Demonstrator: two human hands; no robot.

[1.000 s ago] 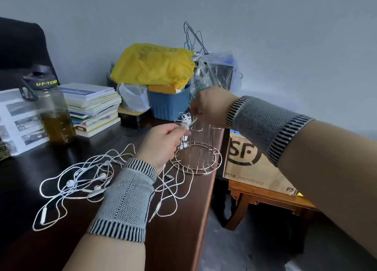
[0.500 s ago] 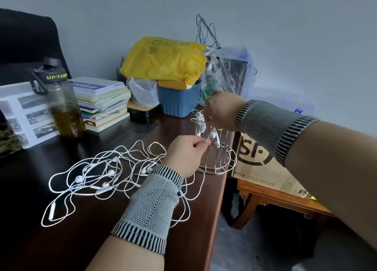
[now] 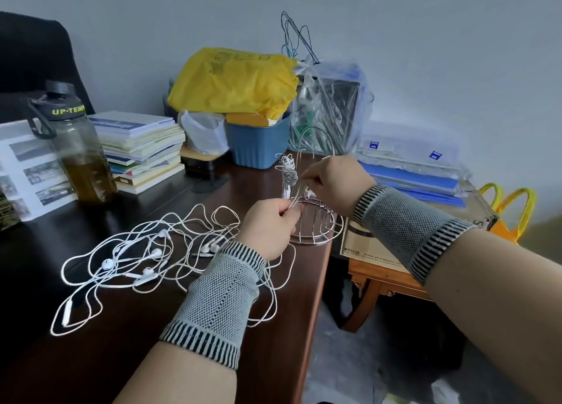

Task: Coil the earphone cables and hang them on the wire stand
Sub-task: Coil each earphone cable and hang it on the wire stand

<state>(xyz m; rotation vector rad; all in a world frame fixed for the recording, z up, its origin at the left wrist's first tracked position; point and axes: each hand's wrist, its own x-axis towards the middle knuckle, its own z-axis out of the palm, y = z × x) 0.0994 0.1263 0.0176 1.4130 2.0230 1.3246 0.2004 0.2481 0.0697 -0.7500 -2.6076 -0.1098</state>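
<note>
One coiled earphone bundle (image 3: 287,172) already hangs on the wire stand (image 3: 310,215), just right of centre frame, with its plugs dangling inside the wire ribs. A single white cable strand (image 3: 296,201) runs taut between the two hands directly in front of the stand. The left hand (image 3: 269,225) pinches this strand between thumb and curled fingers; the right hand (image 3: 336,184) pinches its other end close to the stand's upper wires. Both grips are closed on the cable.

The remaining loose earphones (image 3: 146,260) lie in a tangled heap on the dark desk (image 3: 91,358), lower left of centre, with several loops passing under the left wrist and its knitted wristband (image 3: 219,297).

Risks noted:
- The stand sits at the desk's right edge, its base ring close to the drop. A sideways pull on the strand is likely to tip or slide it off.
- The held strand may still be joined to the heap; pulling could drag other sets along or tighten knots.
- The left wrist resting over loops could snag them when the hand lifts.
- Fresh cable fed past the hung bundle may dislodge it.

The water bottle (image 3: 79,154) and book stack (image 3: 143,148) at the left stand well apart from the work.
</note>
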